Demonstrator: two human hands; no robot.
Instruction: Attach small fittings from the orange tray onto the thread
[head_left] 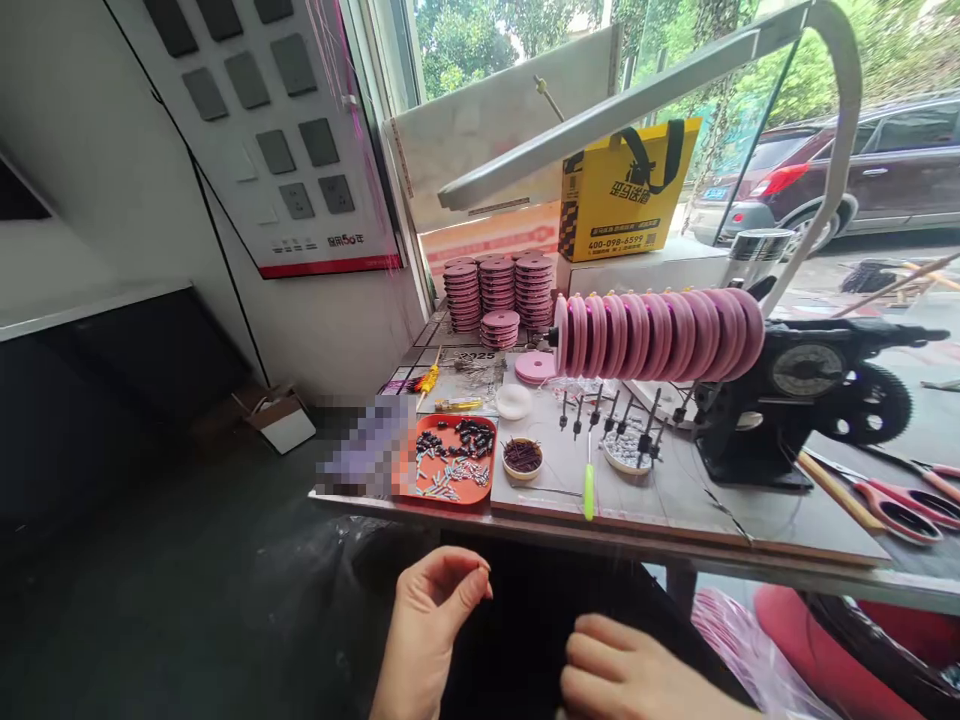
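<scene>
Below the grey worktable edge (600, 545), the left hand (427, 625) pinches thumb to forefinger on nothing visible; the right hand (637, 675) rests curled, fingers folded, against black cloth (525, 620).

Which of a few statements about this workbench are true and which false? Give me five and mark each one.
1. The orange tray holds small dark and light parts. True.
2. The left hand rests on the tray. False: it is below the table edge, fingers pinched together, touching nothing on the table.
3. A row of pink spools sits on the black machine. True.
4. The yellow bag lies on the floor. False: it stands on a white box by the window.
5. The right hand grips the red-handled scissors. False: the scissors lie on the table, far from it.
</scene>
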